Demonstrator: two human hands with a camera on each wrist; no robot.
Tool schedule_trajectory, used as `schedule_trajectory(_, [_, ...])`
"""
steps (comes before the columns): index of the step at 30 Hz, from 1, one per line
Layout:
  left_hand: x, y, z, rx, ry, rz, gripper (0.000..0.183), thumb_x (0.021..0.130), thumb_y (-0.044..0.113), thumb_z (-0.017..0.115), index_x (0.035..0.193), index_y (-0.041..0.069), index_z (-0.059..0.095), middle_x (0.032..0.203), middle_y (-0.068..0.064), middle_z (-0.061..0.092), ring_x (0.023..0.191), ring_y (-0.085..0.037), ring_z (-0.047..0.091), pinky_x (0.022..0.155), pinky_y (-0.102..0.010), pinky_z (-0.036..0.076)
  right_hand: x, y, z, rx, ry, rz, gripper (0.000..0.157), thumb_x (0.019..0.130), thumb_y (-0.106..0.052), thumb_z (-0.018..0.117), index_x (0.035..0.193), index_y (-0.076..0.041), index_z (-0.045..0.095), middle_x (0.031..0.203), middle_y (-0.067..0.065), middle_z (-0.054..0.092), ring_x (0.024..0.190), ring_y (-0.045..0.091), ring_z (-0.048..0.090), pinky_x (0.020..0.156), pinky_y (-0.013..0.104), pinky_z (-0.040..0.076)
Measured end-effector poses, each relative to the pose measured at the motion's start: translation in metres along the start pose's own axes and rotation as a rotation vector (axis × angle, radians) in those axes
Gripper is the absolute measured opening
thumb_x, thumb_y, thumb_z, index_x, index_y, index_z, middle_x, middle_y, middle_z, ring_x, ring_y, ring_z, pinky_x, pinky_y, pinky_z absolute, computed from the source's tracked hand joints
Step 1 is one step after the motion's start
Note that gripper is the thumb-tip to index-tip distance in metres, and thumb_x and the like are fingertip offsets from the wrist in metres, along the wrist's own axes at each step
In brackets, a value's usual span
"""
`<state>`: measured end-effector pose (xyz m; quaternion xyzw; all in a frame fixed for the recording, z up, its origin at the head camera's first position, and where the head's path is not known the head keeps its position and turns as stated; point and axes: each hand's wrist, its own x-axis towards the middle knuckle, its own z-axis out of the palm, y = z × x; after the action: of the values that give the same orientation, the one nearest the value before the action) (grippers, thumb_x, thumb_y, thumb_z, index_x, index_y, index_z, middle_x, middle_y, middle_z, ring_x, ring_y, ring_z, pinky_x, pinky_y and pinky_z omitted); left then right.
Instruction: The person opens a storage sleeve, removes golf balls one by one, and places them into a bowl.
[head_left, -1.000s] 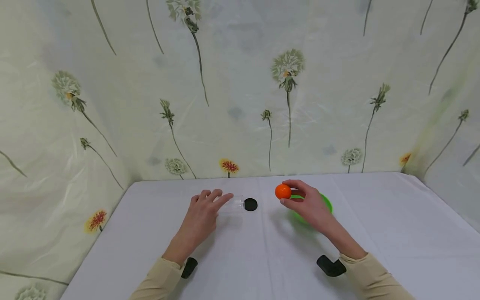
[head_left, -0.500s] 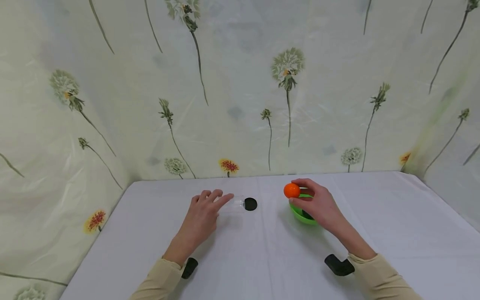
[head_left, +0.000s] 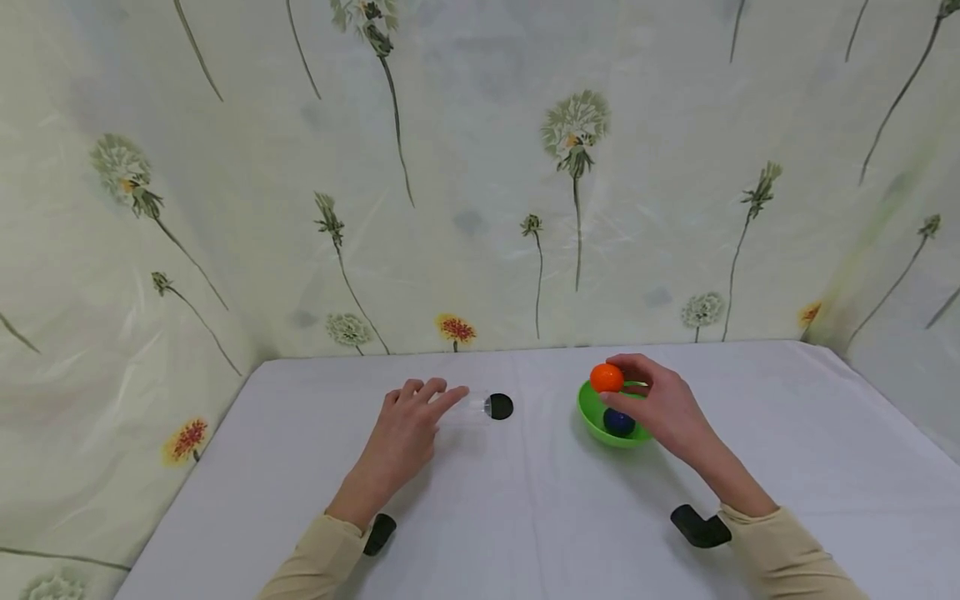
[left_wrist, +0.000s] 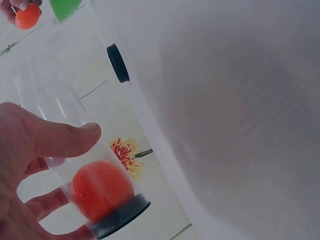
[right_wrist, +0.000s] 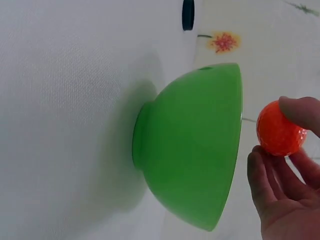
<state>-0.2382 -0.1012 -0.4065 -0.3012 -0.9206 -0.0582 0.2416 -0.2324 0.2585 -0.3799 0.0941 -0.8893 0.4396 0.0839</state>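
My left hand (head_left: 405, 425) grips a clear plastic tube (left_wrist: 55, 95), its fingers and thumb round the wall. At the tube's black-capped end lies a red-orange ball (left_wrist: 102, 190) inside. A round black lid (head_left: 500, 407) lies on the table near the tube's other end. Between thumb and fingertips, my right hand (head_left: 663, 408) pinches an orange golf ball (right_wrist: 280, 130). This ball is over the green bowl (right_wrist: 195, 145), just above its rim. Inside the bowl sits a dark blue ball (head_left: 618, 422), partly hidden by the right hand in the head view.
A white cloth (head_left: 510, 517) covers the table. Behind it hangs a curtain (head_left: 480, 175) printed with dandelions. Black wrist mounts (head_left: 700, 527) stick out below both sleeves.
My right hand has carried the orange golf ball to the right, from beside the bowl to over it, uncovering the dark blue ball. The left hand has stayed in place with the tube.
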Motion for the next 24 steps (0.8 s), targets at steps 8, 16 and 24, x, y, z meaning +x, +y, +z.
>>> schedule_trajectory(8, [-0.001,0.000,-0.002,-0.024,-0.013,-0.016,0.066,0.080,-0.004,0.074,0.136,0.025,0.056,0.123,-0.001,0.056,0.109,-0.026,0.051,0.082,-0.047,0.047,-0.001,0.008,-0.009,-0.057,0.001,0.025,0.052,0.090,-0.032,0.073,0.133,-0.008,0.055,0.129,0.017,0.058,0.117,0.040,0.054,0.096,0.056,0.042])
schedule_trajectory(16, [-0.002,0.000,-0.002,-0.043,-0.020,-0.024,0.066,0.080,-0.006,0.073,0.136,0.026,0.056,0.123,-0.001,0.056,0.109,-0.026,0.051,0.082,-0.047,0.046,-0.002,0.015,-0.012,-0.107,0.006,0.021,0.051,0.091,-0.029,0.072,0.132,-0.005,0.055,0.131,0.019,0.057,0.121,0.045,0.049,0.097,0.061,0.038])
schedule_trajectory(24, [-0.002,0.000,-0.002,-0.045,-0.027,-0.025,0.066,0.080,-0.006,0.073,0.136,0.026,0.055,0.122,-0.001,0.056,0.108,-0.026,0.051,0.082,-0.047,0.046,-0.001,0.025,-0.014,-0.123,-0.007,0.044,0.052,0.091,-0.025,0.072,0.134,-0.003,0.053,0.133,0.023,0.055,0.122,0.048,0.048,0.096,0.061,0.040])
